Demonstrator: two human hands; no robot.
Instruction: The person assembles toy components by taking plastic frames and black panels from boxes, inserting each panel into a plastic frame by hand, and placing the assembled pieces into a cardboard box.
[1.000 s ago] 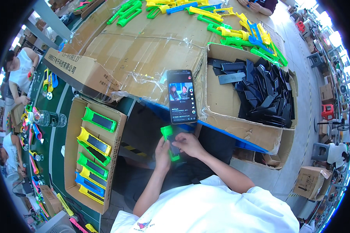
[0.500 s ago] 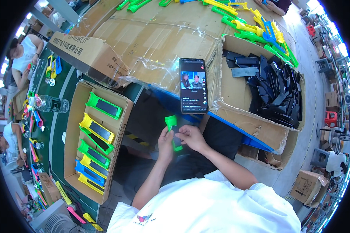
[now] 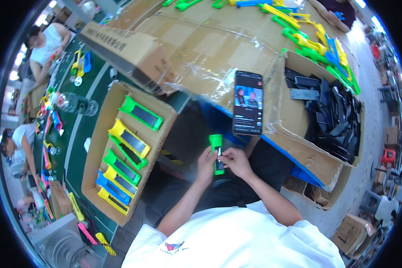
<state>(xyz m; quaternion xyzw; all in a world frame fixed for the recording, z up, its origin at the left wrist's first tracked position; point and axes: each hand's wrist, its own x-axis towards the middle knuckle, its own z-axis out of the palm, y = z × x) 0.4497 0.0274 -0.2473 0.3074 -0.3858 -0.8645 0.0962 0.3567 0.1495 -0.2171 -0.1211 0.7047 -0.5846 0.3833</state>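
Note:
In front of my lap, my left hand [image 3: 205, 163] is closed around the side of a green plastic torch-shaped casing [image 3: 215, 140], its wide end pointing away from me. A narrow black panel [image 3: 219, 166] lies along the casing's hollow. The fingers of my right hand [image 3: 237, 161] are pinched at the panel's edge, where a thin pale line shows. My fingers hide part of both pieces. To the left, a cardboard tray [image 3: 164, 129] holds several green, yellow and blue casings [image 3: 140, 113] with dark panels in them.
A phone [image 3: 248, 102] playing a video stands beyond my hands. At right, an open carton [image 3: 295, 127] contains many black panels [image 3: 332, 111]. Coloured casings [image 3: 310, 42] lie on the large cardboard surface. A bottle [image 3: 77, 103] lies on the green table; other people work at left and far right.
The whole view has shifted, so the scene sits further right. The casing is now more upright in my left hand, and my right fingers have come closer over the panel.

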